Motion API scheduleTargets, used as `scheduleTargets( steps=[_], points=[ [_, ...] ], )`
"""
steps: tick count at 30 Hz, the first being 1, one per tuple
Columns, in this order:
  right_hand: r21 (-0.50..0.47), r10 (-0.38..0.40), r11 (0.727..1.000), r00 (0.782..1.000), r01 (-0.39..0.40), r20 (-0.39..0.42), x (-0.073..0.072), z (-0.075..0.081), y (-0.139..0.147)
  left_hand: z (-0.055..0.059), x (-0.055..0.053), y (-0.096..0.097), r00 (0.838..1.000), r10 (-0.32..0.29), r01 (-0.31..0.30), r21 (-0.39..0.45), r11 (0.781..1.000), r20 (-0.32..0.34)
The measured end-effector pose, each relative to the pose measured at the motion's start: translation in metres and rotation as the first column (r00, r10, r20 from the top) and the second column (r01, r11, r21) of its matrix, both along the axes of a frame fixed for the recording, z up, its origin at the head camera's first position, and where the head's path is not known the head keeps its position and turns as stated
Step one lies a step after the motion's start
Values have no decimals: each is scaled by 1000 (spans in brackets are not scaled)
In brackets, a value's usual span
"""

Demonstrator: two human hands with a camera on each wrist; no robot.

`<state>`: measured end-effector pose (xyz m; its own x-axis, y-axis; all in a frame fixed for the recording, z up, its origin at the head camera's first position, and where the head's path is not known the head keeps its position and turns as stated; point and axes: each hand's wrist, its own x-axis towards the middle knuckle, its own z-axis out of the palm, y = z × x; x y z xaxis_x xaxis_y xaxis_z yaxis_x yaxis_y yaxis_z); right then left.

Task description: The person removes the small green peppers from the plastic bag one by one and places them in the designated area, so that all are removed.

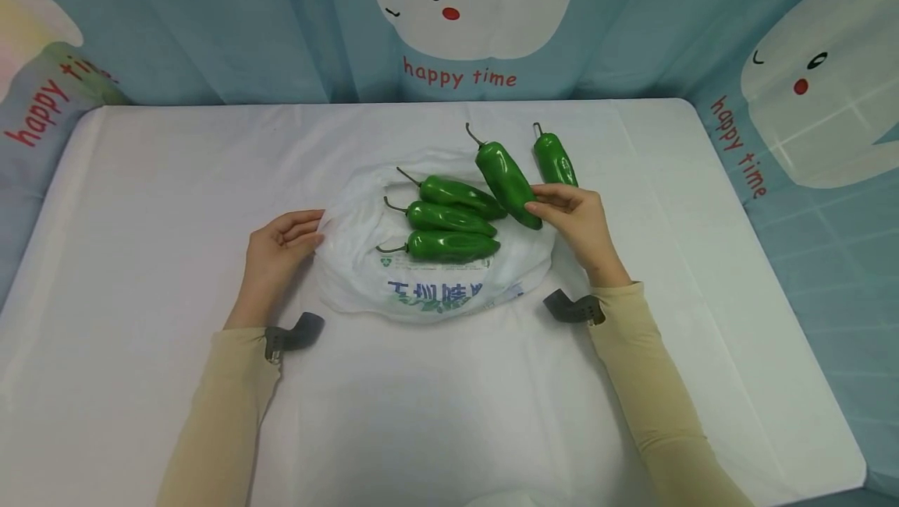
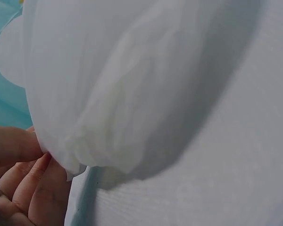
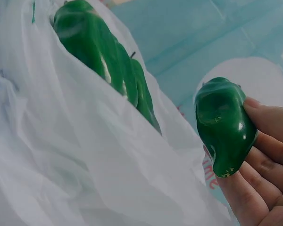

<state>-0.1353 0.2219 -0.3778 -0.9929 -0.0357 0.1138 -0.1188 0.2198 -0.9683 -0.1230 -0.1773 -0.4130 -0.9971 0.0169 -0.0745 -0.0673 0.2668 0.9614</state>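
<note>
A white plastic bag [image 1: 351, 281] with blue print lies open in the middle of the table. Three green peppers [image 1: 453, 246] rest side by side in it, stems to the left. My right hand [image 1: 579, 222] pinches another green pepper [image 1: 507, 179] near its lower tip, over the bag's right side; in the right wrist view this pepper [image 3: 224, 122] sits between thumb and fingers. At the bag's left edge, my left hand [image 1: 281, 249] pinches the thin plastic [image 2: 61, 155] between thumb and fingers.
One more green pepper [image 1: 555, 157] lies beyond my right hand, partly covered by it. The white-covered table [image 1: 175, 156] ends at a blue curtain [image 1: 281, 39] printed with whales. Dark wrist cameras [image 1: 295, 333] stick out from both sleeves.
</note>
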Motion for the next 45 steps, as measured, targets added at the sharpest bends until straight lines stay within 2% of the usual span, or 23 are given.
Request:
scheduleTargets(
  steps=[13, 20, 27, 36, 45],
  points=[
    [-1, -78, 997, 997, 78, -27, -4, -3, 9, 0, 0, 1, 1000, 12, -12, -6, 1000, 5],
    [-66, -125, 990, 991, 122, -43, -5, -3, 14, 0, 0, 0, 1000, 6, -6, -2, 1000, 2],
    [-105, -177, 979, 984, 174, -19, -6, -2, 18, 0, 0, 1, 1000, 9, -9, 6, 1000, -6],
    [-112, -212, 971, 977, 210, -2, -6, 1, 24, 0, 0, 1, 1000, 2, -1, 29, 1000, -24],
    [-72, -241, 968, 970, 241, 2, -8, 0, 29, 1, 0, 1, 1000, 1, 0, 20, 1000, -17]
  ],
)
